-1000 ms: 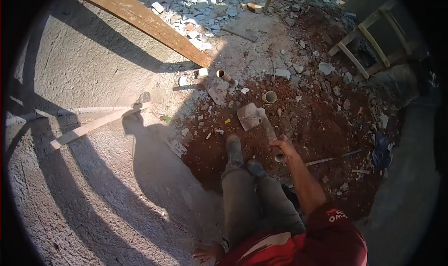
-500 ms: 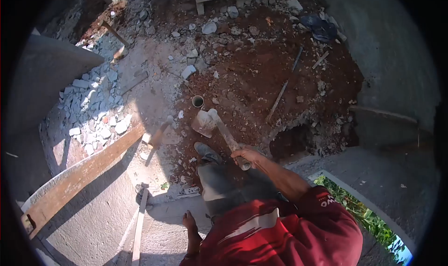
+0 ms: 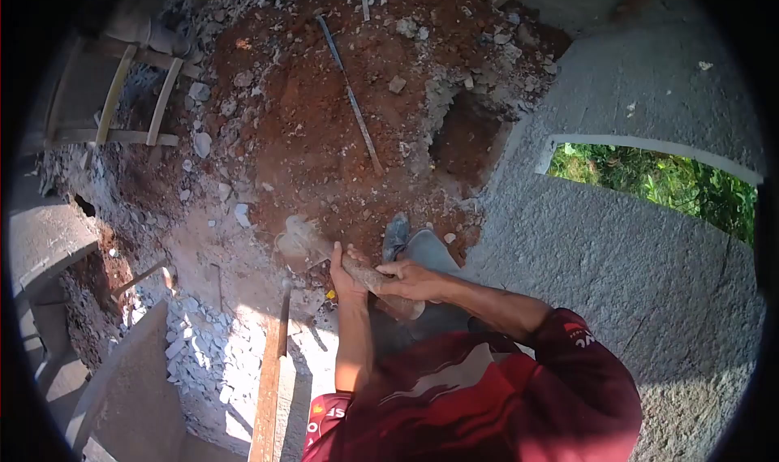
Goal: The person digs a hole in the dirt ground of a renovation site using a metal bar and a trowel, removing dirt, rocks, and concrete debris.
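Two hands are wrapped around one wooden handle (image 3: 369, 277). The left hand (image 3: 345, 271) is closed on the handle nearer the blade, and the right hand (image 3: 414, 281) is closed on it nearer the thick end. The tool is a hoe, and its flat blade (image 3: 294, 239) is resting on the red dirt (image 3: 308, 129), just left of the grey shoe (image 3: 395, 236). A lot of dirt looks dug up and loose already, and a deep hole (image 3: 462, 137) is seen at the far right of the dirt patch, next to the grey wall (image 3: 617, 251). Much lumpy dirt and many stones are still spread around, so the digging seems only partly done. A long thin rod (image 3: 350, 97) is lying across the dirt, far from the blade. Broken grey rubble (image 3: 203, 356) is piled at the near left, beside a plank (image 3: 268, 389). A wooden ladder (image 3: 122, 97) is seen at the far left. Half a second ago the handle was held by the right hand alone, and the left hand was down by the body. Now the left hand has been brought up onto the handle. The view has also been turned, so the hole is now seen farther away and the green plants (image 3: 657, 182) are seen on the right.
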Available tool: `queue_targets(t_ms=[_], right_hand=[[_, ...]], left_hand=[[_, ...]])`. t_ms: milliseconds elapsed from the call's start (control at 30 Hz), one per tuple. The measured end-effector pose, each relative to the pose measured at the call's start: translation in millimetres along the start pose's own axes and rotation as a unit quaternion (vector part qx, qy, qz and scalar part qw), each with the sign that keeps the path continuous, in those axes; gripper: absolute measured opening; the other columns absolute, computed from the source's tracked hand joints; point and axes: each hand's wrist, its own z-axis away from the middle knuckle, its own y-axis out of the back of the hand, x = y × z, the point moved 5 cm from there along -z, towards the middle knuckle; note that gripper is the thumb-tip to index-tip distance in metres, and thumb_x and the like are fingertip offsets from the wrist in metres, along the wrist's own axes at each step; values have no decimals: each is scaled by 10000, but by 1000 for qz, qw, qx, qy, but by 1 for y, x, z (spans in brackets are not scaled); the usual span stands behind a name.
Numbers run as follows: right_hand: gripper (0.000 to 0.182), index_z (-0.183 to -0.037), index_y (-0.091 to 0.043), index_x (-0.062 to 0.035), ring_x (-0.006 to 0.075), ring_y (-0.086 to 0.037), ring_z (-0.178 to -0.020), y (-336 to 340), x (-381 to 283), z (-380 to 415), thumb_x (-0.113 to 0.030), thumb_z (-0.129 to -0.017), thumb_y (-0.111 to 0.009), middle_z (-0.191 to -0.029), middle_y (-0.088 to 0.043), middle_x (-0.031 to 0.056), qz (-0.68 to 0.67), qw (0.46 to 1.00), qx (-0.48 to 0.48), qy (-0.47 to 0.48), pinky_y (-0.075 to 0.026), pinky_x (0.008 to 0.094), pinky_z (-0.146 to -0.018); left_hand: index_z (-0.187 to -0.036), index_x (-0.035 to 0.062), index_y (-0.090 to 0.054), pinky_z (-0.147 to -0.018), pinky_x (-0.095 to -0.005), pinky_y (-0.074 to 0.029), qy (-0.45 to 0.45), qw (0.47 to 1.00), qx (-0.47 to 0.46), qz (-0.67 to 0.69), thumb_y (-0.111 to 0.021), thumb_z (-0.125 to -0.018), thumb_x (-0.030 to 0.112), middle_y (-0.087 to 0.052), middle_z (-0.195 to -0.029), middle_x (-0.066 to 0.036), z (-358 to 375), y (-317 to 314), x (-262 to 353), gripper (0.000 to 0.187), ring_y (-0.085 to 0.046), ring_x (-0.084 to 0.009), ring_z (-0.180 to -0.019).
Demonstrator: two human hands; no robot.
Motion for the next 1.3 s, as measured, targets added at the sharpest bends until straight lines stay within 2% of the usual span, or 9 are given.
queue_targets(t_ms=[67,200,267,300,467,633,767,1100,1300], right_hand=[[290,-863,-619,10,115,-566,-586,52,-37,20,-280,-881,-611,-693,-621,63,-222,958,62,-173,-460,278,-507],[299,-737,-640,-10,296,-590,-556,175,43,79,-255,-886,-556,-618,-614,152,98,906,389,-134,-459,397,-556],[237,-1004,-638,9,428,-605,-800,204,56,139,-127,-844,-526,-878,-661,211,302,827,460,-114,-495,434,-737],[356,-1142,-608,-30,404,-604,-947,217,114,174,-123,-803,-545,-1006,-637,244,280,807,443,-270,-483,437,-831],[279,-1023,-651,-21,224,-625,-578,165,234,315,-121,-772,-580,-723,-647,164,226,788,408,-402,-510,361,-563],[270,-989,-641,-7,315,-666,-709,58,171,341,-163,-770,-613,-700,-644,200,-84,703,592,-384,-514,412,-650],[383,-1168,-555,-2,195,-628,-587,31,215,354,-91,-796,-572,-670,-642,132,162,732,564,-347,-502,361,-573],[236,-1023,-653,-18,61,-463,-567,159,81,441,-218,-917,-588,-662,-533,-20,44,631,761,-148,-392,228,-512],[241,-1023,-663,-12,127,-589,-699,236,-16,497,-213,-900,-616,-819,-655,59,207,488,845,-63,-487,280,-653]], left_hand=[[-954,20,-490,-607,-285,-509,5,1000,-9,-27,-614,-873,281,-545,-774,-55,-16,-43,23,300,-543,-127,-647],[-874,-2,-449,-551,-245,-500,-47,989,-117,80,-569,-868,135,-477,-701,-31,-6,-127,65,182,-512,-105,-610],[-893,-19,-441,-551,-240,-498,-17,984,-120,133,-571,-866,116,-465,-704,-30,-10,-136,92,189,-507,-105,-609],[-911,-35,-432,-550,-235,-496,10,973,-118,196,-572,-864,98,-453,-708,-29,-10,-140,99,199,-501,-106,-608],[-967,-31,-435,-567,-214,-485,-36,990,-136,28,-569,-863,69,-464,-731,-36,-4,-161,119,197,-497,-112,-635],[-886,2,-452,-593,-227,-507,19,995,-92,-23,-580,-852,83,-496,-713,-48,1,-169,124,155,-527,-115,-632],[-866,-6,-481,-605,-237,-541,9,998,-51,-37,-581,-837,73,-526,-690,-49,5,-162,142,131,-559,-135,-619],[-725,62,-530,-556,-298,-538,-67,991,29,109,-616,-754,11,-509,-609,-11,26,-141,149,105,-544,-135,-562],[-632,77,-496,-524,-288,-509,-55,986,-8,157,-597,-725,5,-482,-582,9,50,-168,139,155,-536,-145,-550]])
